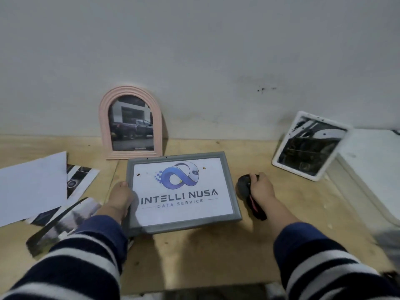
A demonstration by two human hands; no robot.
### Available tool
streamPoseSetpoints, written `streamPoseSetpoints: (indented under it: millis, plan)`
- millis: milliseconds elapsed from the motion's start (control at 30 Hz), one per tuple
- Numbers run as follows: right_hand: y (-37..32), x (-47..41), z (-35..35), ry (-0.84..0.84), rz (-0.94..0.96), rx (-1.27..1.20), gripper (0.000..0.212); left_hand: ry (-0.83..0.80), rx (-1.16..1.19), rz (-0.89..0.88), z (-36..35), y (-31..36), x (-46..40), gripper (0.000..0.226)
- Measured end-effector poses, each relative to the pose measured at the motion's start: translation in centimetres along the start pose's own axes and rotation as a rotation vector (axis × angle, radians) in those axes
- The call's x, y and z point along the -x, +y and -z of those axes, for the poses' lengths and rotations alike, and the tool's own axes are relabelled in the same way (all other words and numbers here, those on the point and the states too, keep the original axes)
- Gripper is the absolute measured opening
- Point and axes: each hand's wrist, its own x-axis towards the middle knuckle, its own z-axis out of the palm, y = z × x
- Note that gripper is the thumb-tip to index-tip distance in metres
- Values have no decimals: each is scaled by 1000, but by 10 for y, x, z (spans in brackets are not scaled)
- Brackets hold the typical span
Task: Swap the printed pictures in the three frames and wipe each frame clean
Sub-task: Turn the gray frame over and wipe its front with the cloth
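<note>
Head view, rectangular grey frame (pixel 183 224), arched pink frame (pixel 130 121)

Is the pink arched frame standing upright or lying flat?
Upright. The pink arched frame stands on its base on the table, at the wall, picture facing forward.

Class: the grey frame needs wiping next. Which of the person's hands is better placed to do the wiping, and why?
The right hand: it already grips the dark cloth beside the grey frame. The left hand is busy steadying the frame's left edge.
</note>
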Motion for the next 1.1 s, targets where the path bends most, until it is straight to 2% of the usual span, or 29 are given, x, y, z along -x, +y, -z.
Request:
streamPoseSetpoints:
  millis: [133,300,467,533,633,700,733,833,967,1033,1100]
  plan:
    - [31,-14,20,-78,-88,-19,40,5,32,18,-54,9,6,33]
    - [49,-33,24,-162,-189,-212,49,44,7,17,-87,20,2,36]
    - [51,-44,26,-184,-152,-213,56,25,-23,65,-86,24,-9,31]
    - [48,-46,28,-159,-107,-155,57,44,-108,22,-85,29,-3,41]
    - [48,-49,31,-128,-45,-125,61,204,-427,-162,-94,39,32,50]
    - [43,-52,32,-87,-1,-136,62,287,-616,-383,-105,46,60,51]
    - [40,-53,34,-70,24,-140,58,278,-678,-510,-115,45,69,51]
    - [27,-62,36,-51,125,-115,43,87,-830,-792,-146,46,98,56]
    - [13,-74,29,-81,279,-18,39,-166,-980,-1079,-179,48,127,78]
    - [10,-81,21,-87,357,37,45,-212,-1025,-1129,-186,42,132,84]
    - [6,-85,16,-93,412,53,50,-199,-1076,-1071,-189,38,133,96]
